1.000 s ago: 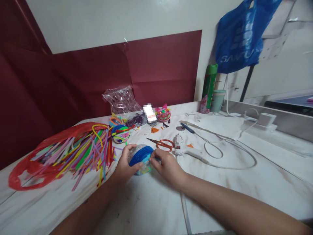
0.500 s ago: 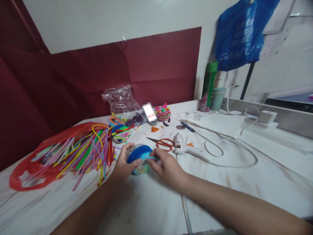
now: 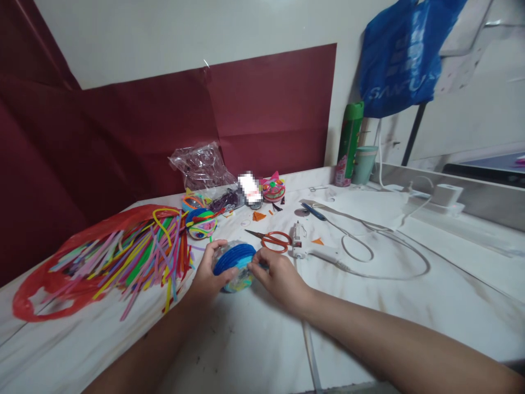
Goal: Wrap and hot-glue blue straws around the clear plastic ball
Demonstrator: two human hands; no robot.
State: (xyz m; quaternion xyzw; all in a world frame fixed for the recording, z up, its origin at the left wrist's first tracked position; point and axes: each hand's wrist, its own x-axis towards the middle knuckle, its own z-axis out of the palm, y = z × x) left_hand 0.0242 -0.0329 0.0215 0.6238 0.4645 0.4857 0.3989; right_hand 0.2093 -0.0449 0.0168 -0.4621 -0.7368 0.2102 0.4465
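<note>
My left hand (image 3: 210, 278) is closed round the side of a clear ball (image 3: 234, 259) banded with dark blue and light blue pipe cleaners. Yellow and green show low on the ball. At its right side, my right hand (image 3: 281, 278) pinches a light blue pipe cleaner (image 3: 245, 261), whose end is hidden by the fingers. Beyond the hands lie orange-handled scissors (image 3: 276, 241) and a white glue gun (image 3: 315, 250) with its cord. Left of the ball, a pile of many-coloured pipe cleaners (image 3: 135, 257) rests on a red plastic bag (image 3: 28, 298).
Decorated balls (image 3: 202, 224) and a pink one with ears (image 3: 273, 189) stand at the back near crumpled clear plastic (image 3: 203, 167). A blue-handled tool (image 3: 314, 212), orange scraps (image 3: 259, 216), a green spray can (image 3: 350, 145) and a pale green cup (image 3: 365, 164) are to the right.
The fingers of my right hand have drawn in tighter on the light blue pipe cleaner, close against the ball. My left hand and the ball stay almost in place.
</note>
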